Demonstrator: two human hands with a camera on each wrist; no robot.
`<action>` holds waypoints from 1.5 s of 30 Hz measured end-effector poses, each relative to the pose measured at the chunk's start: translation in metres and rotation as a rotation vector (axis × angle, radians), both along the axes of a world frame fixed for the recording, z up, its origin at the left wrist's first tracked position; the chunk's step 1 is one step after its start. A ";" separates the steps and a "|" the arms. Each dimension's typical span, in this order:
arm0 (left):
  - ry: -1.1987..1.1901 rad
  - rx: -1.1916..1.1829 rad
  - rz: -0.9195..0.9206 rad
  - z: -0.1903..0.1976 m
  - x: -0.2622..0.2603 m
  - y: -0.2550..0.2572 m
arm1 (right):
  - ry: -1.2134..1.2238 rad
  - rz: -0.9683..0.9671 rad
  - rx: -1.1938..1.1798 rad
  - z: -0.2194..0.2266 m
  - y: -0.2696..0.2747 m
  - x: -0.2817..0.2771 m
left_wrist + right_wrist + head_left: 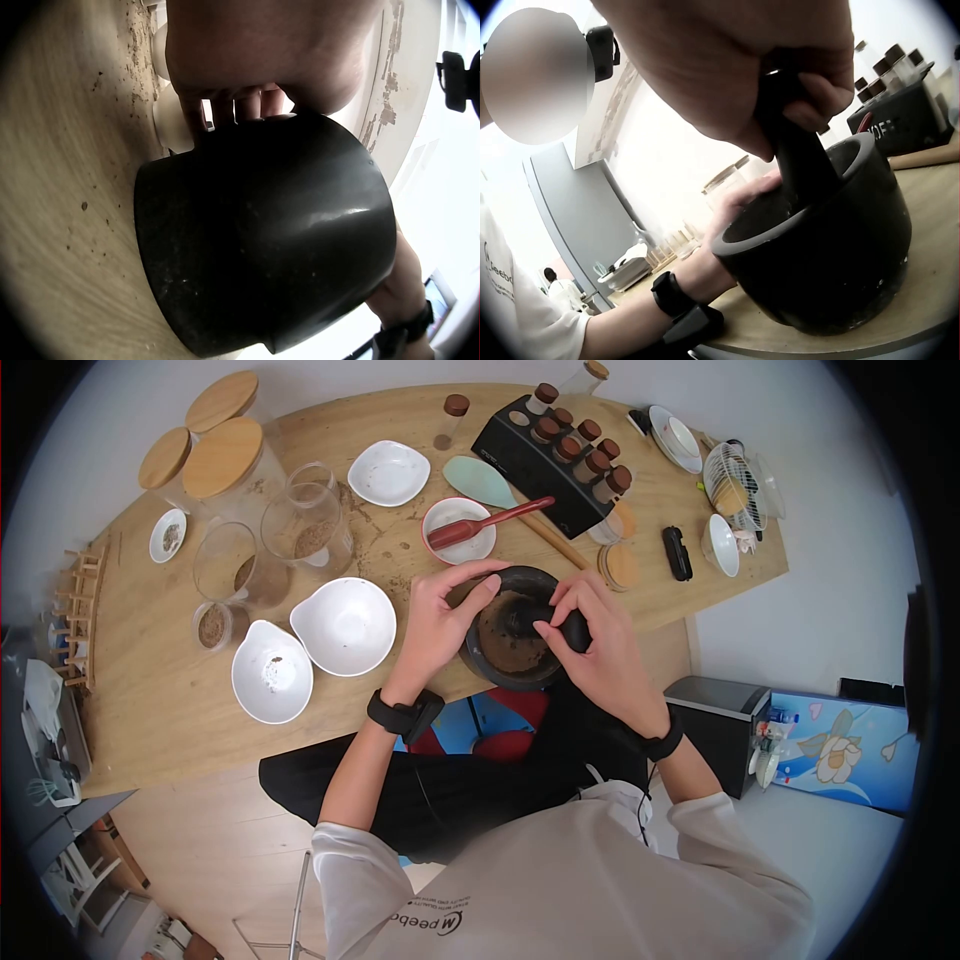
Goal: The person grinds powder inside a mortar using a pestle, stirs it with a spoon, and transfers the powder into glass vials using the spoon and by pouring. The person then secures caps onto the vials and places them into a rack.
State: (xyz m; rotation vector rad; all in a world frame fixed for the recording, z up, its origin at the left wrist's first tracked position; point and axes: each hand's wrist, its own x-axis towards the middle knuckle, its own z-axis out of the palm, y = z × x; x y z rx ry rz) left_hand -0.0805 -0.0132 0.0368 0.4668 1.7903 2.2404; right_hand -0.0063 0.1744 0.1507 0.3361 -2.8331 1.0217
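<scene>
A black mortar stands at the table's front edge, brown powder lining its inside in the head view. My left hand grips its left rim, thumb over the edge and fingers along the outer wall. The black pestle leans into the mortar, its upper end held in the curled fingers of my right hand. Its lower end is hidden by the mortar's wall in the right wrist view. Just behind the mortar, a red spatula lies across a small red-rimmed bowl.
Two white bowls stand left of the mortar, near glass beakers and wooden-lidded jars. A black rack of corked vials is at the back right. A green spatula with a wooden handle lies before it.
</scene>
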 end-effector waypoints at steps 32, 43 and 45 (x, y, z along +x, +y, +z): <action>0.021 0.002 0.054 0.002 0.001 0.003 | -0.017 -0.008 -0.088 -0.006 -0.015 0.007; 0.013 0.034 0.051 0.000 0.000 0.003 | -0.106 0.021 -0.080 0.003 0.002 0.011; 0.015 0.036 0.046 0.003 0.000 0.003 | -0.092 0.051 -0.083 -0.003 -0.006 0.003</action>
